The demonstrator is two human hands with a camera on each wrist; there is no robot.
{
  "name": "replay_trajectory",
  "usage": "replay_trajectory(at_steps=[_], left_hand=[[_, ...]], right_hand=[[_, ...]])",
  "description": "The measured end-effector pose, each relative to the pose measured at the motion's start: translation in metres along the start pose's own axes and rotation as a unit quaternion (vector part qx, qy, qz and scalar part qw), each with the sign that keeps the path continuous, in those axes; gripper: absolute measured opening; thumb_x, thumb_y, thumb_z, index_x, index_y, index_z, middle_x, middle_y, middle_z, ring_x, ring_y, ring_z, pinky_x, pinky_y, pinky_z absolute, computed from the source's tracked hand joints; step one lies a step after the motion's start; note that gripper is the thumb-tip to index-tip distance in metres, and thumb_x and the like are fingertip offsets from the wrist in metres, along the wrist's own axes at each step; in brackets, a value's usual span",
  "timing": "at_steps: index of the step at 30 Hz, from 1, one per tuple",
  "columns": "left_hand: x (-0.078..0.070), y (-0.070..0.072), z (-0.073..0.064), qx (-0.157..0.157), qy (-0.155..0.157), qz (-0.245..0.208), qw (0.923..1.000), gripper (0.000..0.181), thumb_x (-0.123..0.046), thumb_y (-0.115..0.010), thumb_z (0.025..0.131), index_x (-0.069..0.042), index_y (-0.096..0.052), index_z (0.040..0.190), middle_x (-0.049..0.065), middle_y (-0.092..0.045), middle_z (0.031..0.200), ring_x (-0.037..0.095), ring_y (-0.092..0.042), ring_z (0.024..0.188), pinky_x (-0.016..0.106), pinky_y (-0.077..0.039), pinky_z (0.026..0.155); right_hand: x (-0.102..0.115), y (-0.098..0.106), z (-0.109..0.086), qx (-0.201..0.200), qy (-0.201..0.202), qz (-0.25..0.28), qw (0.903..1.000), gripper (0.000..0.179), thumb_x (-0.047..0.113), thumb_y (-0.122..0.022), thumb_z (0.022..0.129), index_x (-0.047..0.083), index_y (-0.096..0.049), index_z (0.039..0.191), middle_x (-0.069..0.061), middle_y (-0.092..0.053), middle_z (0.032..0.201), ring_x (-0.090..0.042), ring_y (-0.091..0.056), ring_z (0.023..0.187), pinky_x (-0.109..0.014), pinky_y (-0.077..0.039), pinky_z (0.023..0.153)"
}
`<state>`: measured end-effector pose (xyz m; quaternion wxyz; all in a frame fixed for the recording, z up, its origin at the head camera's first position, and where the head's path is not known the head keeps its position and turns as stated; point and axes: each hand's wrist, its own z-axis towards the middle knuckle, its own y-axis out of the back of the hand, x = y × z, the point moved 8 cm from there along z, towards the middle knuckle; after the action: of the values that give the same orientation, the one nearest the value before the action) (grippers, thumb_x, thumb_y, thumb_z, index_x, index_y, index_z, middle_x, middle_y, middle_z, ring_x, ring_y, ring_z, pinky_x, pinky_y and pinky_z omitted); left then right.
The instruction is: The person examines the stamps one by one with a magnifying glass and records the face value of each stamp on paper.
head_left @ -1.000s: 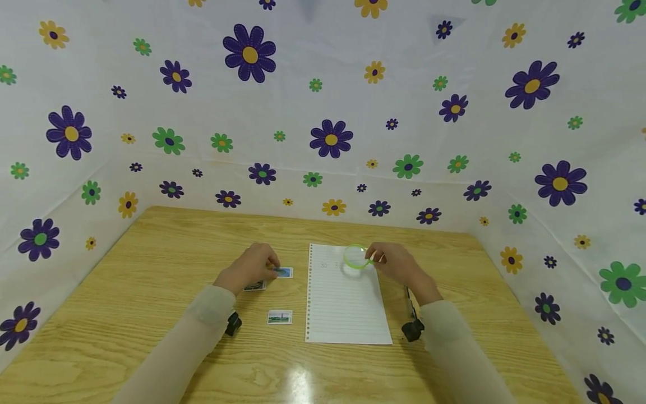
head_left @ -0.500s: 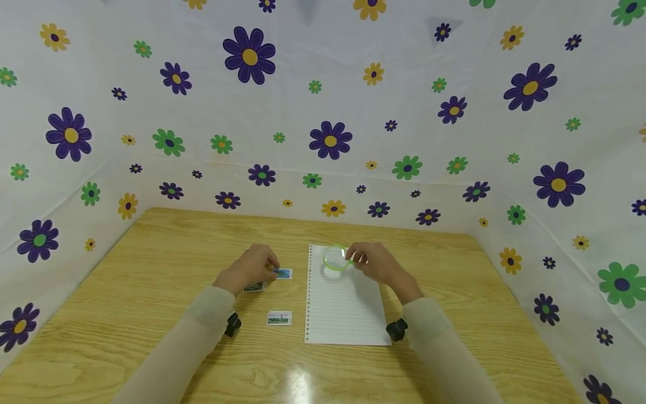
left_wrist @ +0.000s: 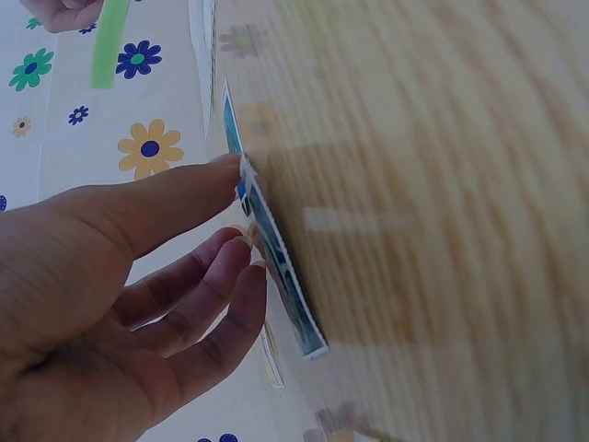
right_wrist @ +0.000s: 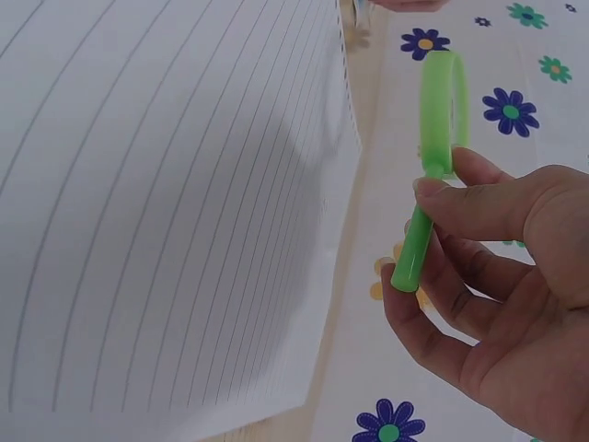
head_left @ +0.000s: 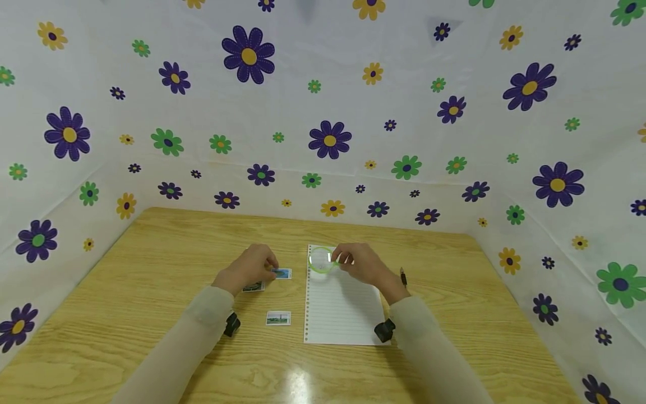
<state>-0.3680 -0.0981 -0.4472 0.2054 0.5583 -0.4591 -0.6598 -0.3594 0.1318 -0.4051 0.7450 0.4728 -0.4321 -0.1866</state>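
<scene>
In the head view my left hand (head_left: 248, 268) is at the left end of a blue stamp (head_left: 284, 274). Its curled fingers and thumb hold that end, as far as the left wrist view shows. A darker stamp (left_wrist: 283, 267) lies close by, partly under the hand. My right hand (head_left: 359, 261) pinches the handle of a green magnifying glass (head_left: 321, 260), thumb on one side and fingers on the other. The lens hangs above the upper left of a lined sheet of paper (head_left: 343, 314). Faint writing shows through it, too small to read.
Another stamp (head_left: 278, 318), with a landscape picture, lies left of the paper. A pen (head_left: 402, 276) is partly hidden behind the right forearm. Flowered cloth (head_left: 282, 112) encloses the wooden table (head_left: 176, 235) at the back and sides.
My right hand has carried the magnifying glass leftwards over the paper, from its upper right to its upper left edge. The left hand stays in place by the blue stamp.
</scene>
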Motion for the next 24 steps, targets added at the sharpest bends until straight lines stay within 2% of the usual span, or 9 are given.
replay_trajectory(at_steps=[10, 24], left_hand=[[0.000, 0.000, 0.000, 0.000, 0.000, -0.003, 1.0000, 0.016, -0.006, -0.079, 0.090, -0.004, -0.080, 0.106, 0.013, -0.074, 0.115, 0.029, -0.069, 0.106, 0.046, -0.060, 0.094], [0.000, -0.001, 0.001, 0.004, 0.001, -0.007, 1.0000, 0.016, -0.007, -0.079, 0.089, -0.005, -0.080, 0.106, 0.014, -0.074, 0.116, 0.029, -0.069, 0.106, 0.046, -0.059, 0.095]], right_hand=[[0.008, -0.010, 0.008, 0.008, -0.004, 0.010, 0.9999, 0.020, -0.005, -0.072, 0.091, 0.011, -0.075, 0.102, -0.007, -0.075, 0.095, -0.016, -0.066, 0.085, -0.028, -0.057, 0.078], [0.016, -0.020, 0.015, 0.020, -0.019, 0.015, 0.9995, 0.020, -0.005, -0.071, 0.092, 0.011, -0.076, 0.103, -0.008, -0.075, 0.097, -0.019, -0.067, 0.089, -0.033, -0.059, 0.082]])
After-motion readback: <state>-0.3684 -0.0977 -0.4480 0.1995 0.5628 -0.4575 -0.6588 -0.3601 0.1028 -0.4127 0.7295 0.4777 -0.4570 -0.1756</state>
